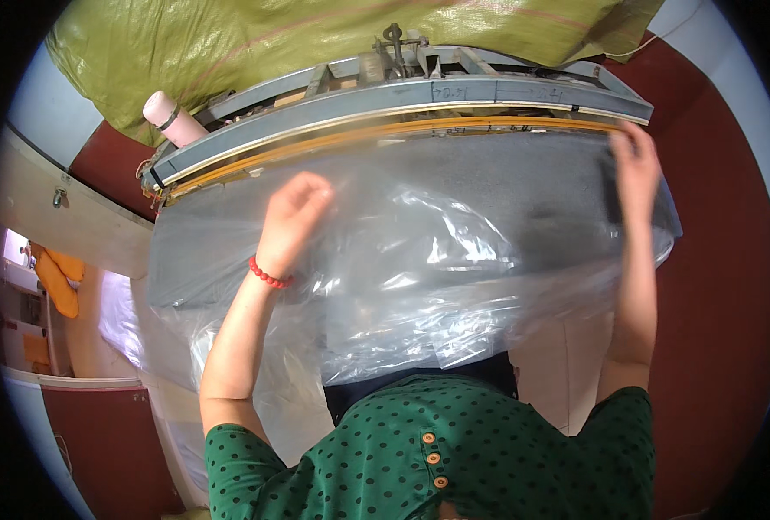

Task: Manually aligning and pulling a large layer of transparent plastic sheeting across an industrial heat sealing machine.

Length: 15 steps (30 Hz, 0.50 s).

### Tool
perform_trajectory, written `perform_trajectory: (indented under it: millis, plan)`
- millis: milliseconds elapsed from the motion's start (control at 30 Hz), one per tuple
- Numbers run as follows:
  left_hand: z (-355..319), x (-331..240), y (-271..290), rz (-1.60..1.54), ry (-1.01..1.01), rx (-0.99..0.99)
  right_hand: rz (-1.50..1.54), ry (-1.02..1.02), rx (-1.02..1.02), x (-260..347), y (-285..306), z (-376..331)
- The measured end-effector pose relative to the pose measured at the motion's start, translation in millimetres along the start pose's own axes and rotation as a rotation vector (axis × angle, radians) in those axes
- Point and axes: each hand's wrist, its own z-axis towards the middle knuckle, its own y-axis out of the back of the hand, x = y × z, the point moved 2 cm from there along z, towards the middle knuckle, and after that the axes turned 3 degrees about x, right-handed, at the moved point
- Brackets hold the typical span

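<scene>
A clear plastic sheet point(476, 251) lies loose and wrinkled over a long dark grey board point(545, 173) and hangs over its near edge towards my body. My left hand point(294, 212), with a red bead bracelet on the wrist, is above the left part of the sheet. Its fingers are curled together on the plastic, slightly blurred. At the far right corner, my right hand point(636, 165) has bent fingers on the sheet's edge, close to the end of an orange strip point(454, 123). The exact grip of its fingertips is hard to see.
Behind the board runs a long grey metal frame point(342, 97) with a clamp-like fitting point(394, 48) on top. A pink cylinder point(173, 120) leans at its left end. Yellow-green woven sheeting point(272, 43) covers things farther back. A pale cabinet point(73, 191) stands left.
</scene>
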Motion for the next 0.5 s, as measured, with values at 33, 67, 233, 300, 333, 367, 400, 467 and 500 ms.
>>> perform_trajectory:
  millis: [33,67,233,300,333,367,400,467,500]
  plan:
    - [-3.6,-4.2,-1.9,-0.031,-0.007,0.029,0.225,-0.032,0.215,45.5,-26.3,-11.9]
    - [-7.7,-8.0,-3.0,-0.059,-0.012,0.056,0.358,0.013,0.428,80.6,-51.0,-25.3]
    - [-18.5,-32.1,-8.4,0.006,-0.08,0.097,0.752,0.484,0.706,174.7,-138.2,-84.3]
    - [-23.3,-38.8,-5.4,0.085,-0.144,0.084,0.872,0.241,0.921,182.2,-148.8,-99.1]
    - [-25.7,-43.3,-3.6,0.209,-0.213,0.09,0.877,0.245,0.929,183.8,-150.5,-105.0]
    - [-27.7,-47.5,-2.6,0.333,-0.28,0.097,0.96,0.097,0.986,182.8,-153.2,-110.8]
    - [-29.5,-53.5,-4.7,0.467,-0.434,0.053,1.034,-0.058,1.036,182.3,-154.1,-115.9]
    - [-34.5,-50.4,-7.8,0.601,-0.487,-0.015,1.077,-0.16,1.067,185.2,-153.6,-122.9]
    - [-36.8,-48.4,-8.9,0.741,-0.539,-0.082,1.124,-0.263,1.092,187.3,-154.3,-126.4]
